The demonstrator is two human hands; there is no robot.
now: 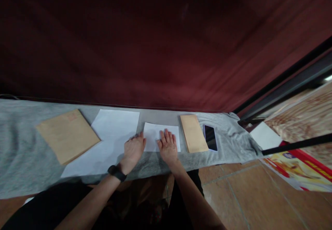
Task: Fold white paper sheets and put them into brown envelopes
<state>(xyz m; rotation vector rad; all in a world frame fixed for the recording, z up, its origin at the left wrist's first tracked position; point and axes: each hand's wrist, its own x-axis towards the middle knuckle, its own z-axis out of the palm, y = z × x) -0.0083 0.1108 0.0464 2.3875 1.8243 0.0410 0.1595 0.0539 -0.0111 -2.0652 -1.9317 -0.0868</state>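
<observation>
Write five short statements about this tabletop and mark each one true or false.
1. The right hand lies flat on the small white paper. True.
2. The phone lies left of the large brown envelope. False: it lies far to the right, beside the narrow brown envelope.
3. A black wristband sits behind the left hand. True.
4. A red cloth covers the table. False: the things lie on a grey cloth.
5. The large white sheet lies between the large brown envelope and the small white paper. True.
</observation>
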